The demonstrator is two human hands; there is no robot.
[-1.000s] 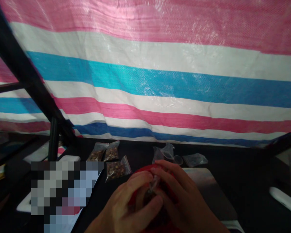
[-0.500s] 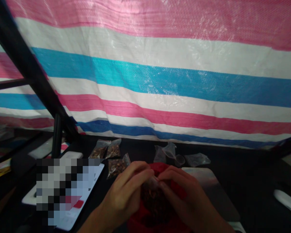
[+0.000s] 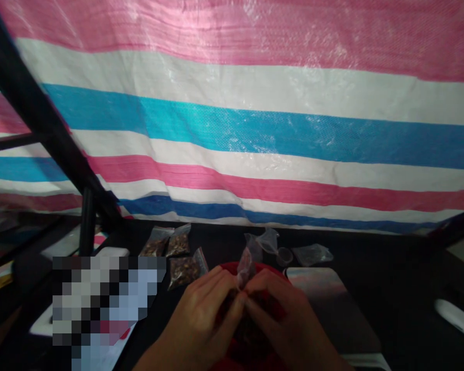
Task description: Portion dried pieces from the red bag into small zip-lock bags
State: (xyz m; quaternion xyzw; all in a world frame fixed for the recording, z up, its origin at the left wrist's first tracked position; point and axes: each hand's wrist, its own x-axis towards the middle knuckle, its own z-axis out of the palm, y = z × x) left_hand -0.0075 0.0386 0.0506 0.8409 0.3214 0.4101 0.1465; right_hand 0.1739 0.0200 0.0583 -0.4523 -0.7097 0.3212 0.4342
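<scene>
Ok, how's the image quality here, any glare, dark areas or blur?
Head view: glare streaks the upper striped tarpaulin; the left hand and right hand, pinching a clear plastic bag, sit dim; a pixelated block hides the lower left.

**Left hand** [image 3: 201, 314]: it pinches a small clear plastic bag [image 3: 245, 269] near the top.
**Right hand** [image 3: 290, 319]: it pinches the same bag from the other side, very close to the left hand.
**Under the hands**: a red bowl [image 3: 232, 269] with dark brown bits, partly hidden.
**Behind the hands**: 3 small bags of brown bits [image 3: 178, 245], 2 empty clear bags [image 3: 312, 254] and 1 small clear cup [image 3: 284, 256].
**Beside the bowl**: a flat grey board [image 3: 332, 309].
**Surface**: a black table [image 3: 390, 257].
**Background**: a striped pink, white and blue tarp [image 3: 232, 129], with a black metal bar [image 3: 23, 87] on the left.
</scene>
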